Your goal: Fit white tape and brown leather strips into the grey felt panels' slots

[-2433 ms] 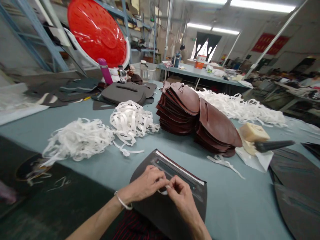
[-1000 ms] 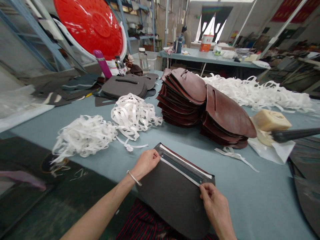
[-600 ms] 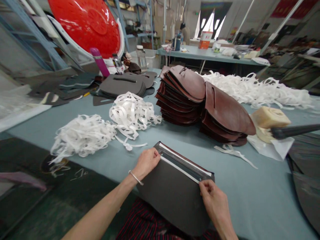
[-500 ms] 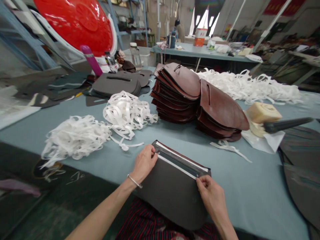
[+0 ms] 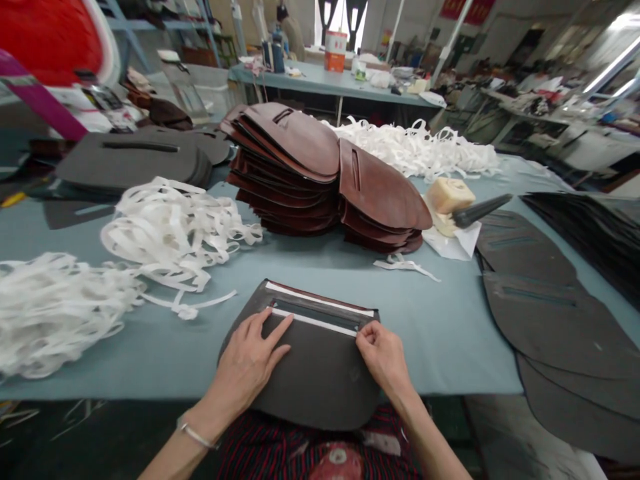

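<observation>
A dark grey leather panel (image 5: 313, 377) with a slot near its top edge lies at the table's near edge. Two white tape strips (image 5: 320, 323) run along the slot. My left hand (image 5: 247, 363) rests flat on the panel's left side, fingers stretched out toward the lower strip's left end. My right hand (image 5: 383, 353) is closed in a pinch at the right end of the lower strip, on the panel's right edge.
A stack of brown leather panels (image 5: 320, 177) stands behind. Heaps of white strips (image 5: 170, 230) lie left, more strips (image 5: 415, 147) far back. Grey panels (image 5: 555, 313) lie right, others (image 5: 130, 160) far left. A beige block (image 5: 450, 195) and a dark-handled tool (image 5: 483, 210) sit on paper.
My left hand let go of the strip's left end and now lies flat on the panel. My right hand stays pinched at the right end. The view swung to the right.
</observation>
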